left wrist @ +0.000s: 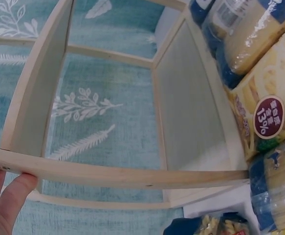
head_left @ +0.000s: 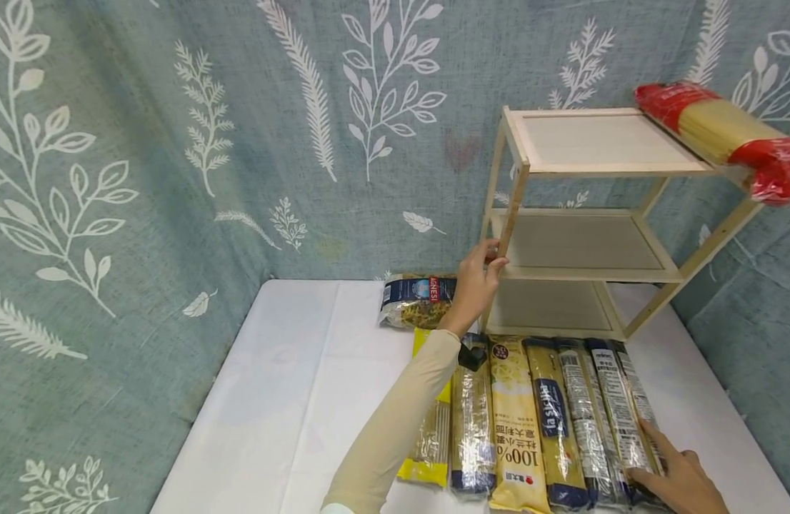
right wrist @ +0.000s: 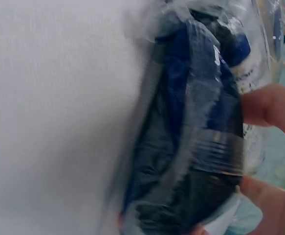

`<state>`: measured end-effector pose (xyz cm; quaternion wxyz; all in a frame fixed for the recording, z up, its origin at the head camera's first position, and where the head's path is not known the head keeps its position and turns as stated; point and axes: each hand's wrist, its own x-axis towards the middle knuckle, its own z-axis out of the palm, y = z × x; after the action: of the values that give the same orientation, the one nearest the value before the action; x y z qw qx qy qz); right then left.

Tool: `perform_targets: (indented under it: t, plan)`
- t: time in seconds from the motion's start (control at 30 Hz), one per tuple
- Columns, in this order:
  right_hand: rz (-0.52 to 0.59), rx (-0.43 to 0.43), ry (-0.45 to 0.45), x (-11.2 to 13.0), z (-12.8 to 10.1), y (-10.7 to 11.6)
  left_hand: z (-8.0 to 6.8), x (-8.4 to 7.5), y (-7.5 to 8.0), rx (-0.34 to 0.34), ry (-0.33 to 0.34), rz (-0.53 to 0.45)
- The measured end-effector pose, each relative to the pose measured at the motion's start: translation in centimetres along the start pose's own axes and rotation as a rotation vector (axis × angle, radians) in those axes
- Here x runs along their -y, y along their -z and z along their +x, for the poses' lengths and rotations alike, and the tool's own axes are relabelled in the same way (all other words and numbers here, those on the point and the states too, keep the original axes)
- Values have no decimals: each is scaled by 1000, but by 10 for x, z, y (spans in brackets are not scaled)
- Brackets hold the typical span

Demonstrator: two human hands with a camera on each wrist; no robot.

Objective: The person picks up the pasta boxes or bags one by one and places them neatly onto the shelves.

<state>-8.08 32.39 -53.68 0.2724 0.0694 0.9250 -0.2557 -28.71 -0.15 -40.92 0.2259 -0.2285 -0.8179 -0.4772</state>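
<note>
My left hand (head_left: 477,287) grips the front left post (head_left: 514,207) of a pale wooden three-tier shelf (head_left: 588,275). In the left wrist view its thumb and a finger bend around that post. Lower right in the head view, my right hand (head_left: 683,477) holds the near end of a clear, dark-ended pasta pack (head_left: 620,400), the rightmost of a row lying on the table. Thumb and fingers lie on opposite sides of the pack. The right wrist view shows its crumpled dark blue end (right wrist: 191,122), blurred.
Beside the held pack lie a La Sicilia pack (head_left: 551,414), a yellow pack (head_left: 513,421) and several others. An Agnesi pasta bag (head_left: 417,300) sits left of the shelf. A red-ended spaghetti pack (head_left: 716,128) rests on the top tier, overhanging its right edge. Patterned curtains (head_left: 343,214) surround the white table (head_left: 286,371).
</note>
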Motion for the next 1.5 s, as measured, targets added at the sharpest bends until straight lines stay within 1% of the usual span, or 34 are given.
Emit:
perform_targets:
  t: [0.1,0.23,0.33,0.47,0.57,0.63,0.7,0.87,1.0,1.1,1.23,1.3,1.43,1.5]
  plan:
    - [22,-20,-14,2,0,-2,0,0,1,8,6,3]
    - [9,-72,-34,5,-1,-7,-1,1,2,9,5,0]
    - [7,-102,-78,6,-1,-10,-1,3,1,2,-9,-1]
    - [-4,-119,-164,4,-2,-13,0,4,1,0,-26,-7]
    - [-37,-124,-182,-1,-3,-14,1,4,2,8,-17,-22]
    - [-39,-144,-155,-4,-4,-14,0,3,2,13,-7,-30]
    - [-27,-195,-108,-7,-5,-15,0,3,2,16,-4,-36]
    - [36,-404,-8,-5,-16,-11,0,3,1,25,-6,-36]
    - [77,-519,20,3,-26,-1,-1,3,1,16,-5,-36]
    - [79,-590,21,9,-34,4,-2,2,1,11,-8,-36]
    - [75,-644,-11,14,-47,9,-3,1,0,29,-2,-43]
    - [71,-653,-11,17,-53,13,-3,0,0,33,2,-47]
    - [60,-649,39,26,-65,24,-2,2,1,17,-3,-43]
    - [44,-606,122,30,-71,34,-2,3,1,8,-10,-40]
